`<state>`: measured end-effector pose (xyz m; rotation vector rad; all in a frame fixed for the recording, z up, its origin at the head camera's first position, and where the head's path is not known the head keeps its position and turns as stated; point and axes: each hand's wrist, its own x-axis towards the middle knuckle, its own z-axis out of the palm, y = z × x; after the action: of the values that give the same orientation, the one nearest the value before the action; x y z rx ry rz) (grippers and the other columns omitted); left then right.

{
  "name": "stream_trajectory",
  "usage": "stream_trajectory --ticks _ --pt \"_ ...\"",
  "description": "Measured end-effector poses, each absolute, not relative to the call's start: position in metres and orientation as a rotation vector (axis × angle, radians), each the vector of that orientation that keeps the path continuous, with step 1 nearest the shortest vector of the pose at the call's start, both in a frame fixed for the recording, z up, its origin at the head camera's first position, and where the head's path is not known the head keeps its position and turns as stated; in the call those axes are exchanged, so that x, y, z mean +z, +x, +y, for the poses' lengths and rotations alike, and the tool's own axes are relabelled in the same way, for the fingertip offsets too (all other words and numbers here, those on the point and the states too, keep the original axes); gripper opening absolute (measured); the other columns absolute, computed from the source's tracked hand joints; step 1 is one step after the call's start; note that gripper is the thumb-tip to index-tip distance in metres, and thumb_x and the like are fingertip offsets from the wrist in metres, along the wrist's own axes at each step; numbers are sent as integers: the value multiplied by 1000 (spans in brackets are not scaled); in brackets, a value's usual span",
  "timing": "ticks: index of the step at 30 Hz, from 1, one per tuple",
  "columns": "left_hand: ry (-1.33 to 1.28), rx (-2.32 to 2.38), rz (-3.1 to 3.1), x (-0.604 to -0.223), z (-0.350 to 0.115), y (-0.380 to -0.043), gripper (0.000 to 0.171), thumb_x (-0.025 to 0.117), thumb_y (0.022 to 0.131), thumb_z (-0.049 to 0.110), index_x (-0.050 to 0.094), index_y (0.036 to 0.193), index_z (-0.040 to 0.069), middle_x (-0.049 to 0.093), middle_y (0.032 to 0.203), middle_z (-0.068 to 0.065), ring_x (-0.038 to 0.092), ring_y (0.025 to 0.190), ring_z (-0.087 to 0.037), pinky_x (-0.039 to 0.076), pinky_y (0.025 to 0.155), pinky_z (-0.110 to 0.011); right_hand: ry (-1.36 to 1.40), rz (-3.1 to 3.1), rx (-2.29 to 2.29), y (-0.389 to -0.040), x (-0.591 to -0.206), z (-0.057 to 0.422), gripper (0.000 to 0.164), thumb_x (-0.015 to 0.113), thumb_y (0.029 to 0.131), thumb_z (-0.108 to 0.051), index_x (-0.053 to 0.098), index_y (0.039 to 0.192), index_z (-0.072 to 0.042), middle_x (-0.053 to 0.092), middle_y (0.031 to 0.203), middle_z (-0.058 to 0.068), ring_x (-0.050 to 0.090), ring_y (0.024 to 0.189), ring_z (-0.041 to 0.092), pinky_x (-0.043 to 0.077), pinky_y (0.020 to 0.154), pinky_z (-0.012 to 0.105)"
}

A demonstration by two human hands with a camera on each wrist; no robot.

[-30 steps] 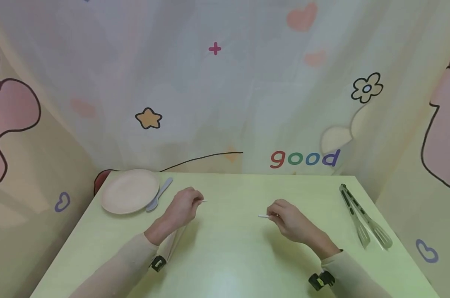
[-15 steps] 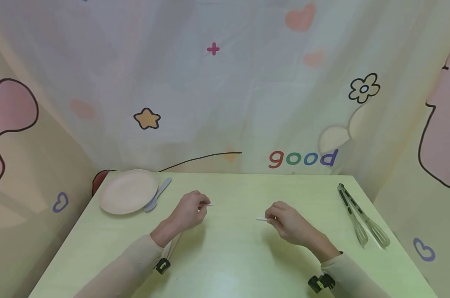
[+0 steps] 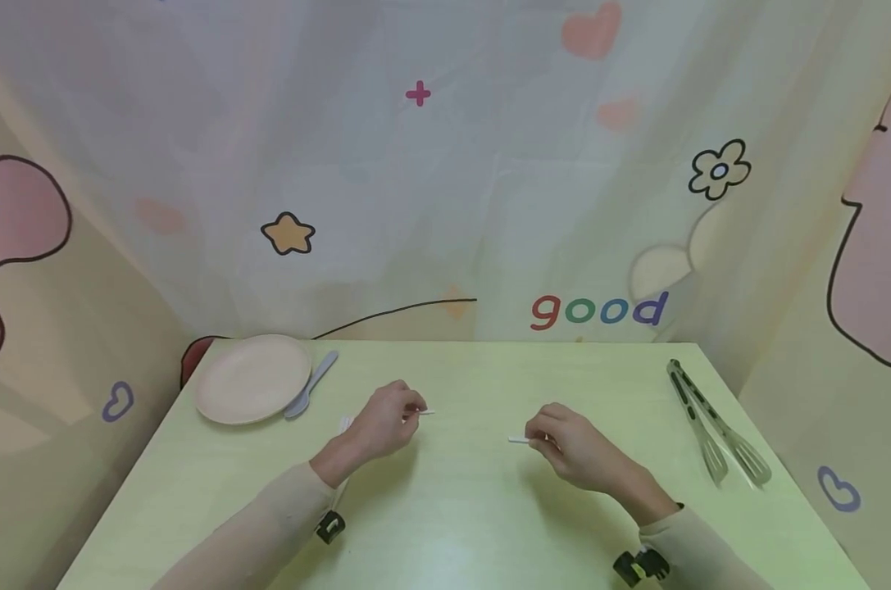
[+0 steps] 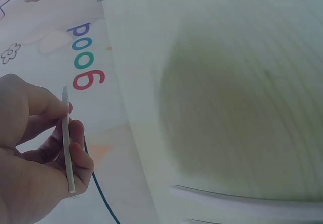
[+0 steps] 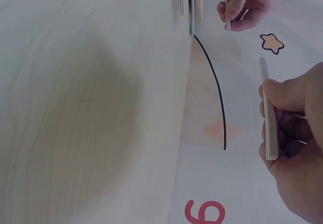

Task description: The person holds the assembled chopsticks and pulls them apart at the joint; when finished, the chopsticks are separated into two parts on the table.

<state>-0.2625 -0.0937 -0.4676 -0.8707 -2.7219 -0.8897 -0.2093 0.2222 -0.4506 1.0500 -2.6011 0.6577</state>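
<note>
My left hand [image 3: 389, 422] pinches a thin white stick [image 4: 67, 143] between thumb and fingers. The stick has a narrower tip at its upper end in the left wrist view. My right hand [image 3: 574, 447] pinches another short white stick [image 5: 270, 118], which has a step near one end. In the head view both hands are raised over the table, with the ends of the sticks pointing toward each other across a gap. Beneath the left forearm lies a long pale utensil [image 4: 252, 201], mostly hidden in the head view; its kind is unclear.
A pale round plate [image 3: 253, 381] lies at the table's back left, with a grey-blue spoon [image 3: 312, 385] against its right side. Metal tongs [image 3: 718, 426] with slotted ends lie at the right. Printed curtains stand behind the table [image 3: 452, 524] and at both sides.
My left hand has moved to the right and slightly nearer the person with its stick, narrowing the gap. The right hand has sunk slightly in the head view, still holding its stick.
</note>
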Motion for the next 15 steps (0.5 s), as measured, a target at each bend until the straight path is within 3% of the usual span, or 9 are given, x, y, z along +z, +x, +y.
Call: stream_trajectory --ticks 15 --pt "-979 -791 -2784 -480 -85 -270 11 65 85 1 75 91 2 67 81 -2 56 75 -12 48 68 -28 1112 -2601 688 -200 -454 224 12 70 86 -3 65 89 -13 57 85 -9 49 77 3 48 64 19"
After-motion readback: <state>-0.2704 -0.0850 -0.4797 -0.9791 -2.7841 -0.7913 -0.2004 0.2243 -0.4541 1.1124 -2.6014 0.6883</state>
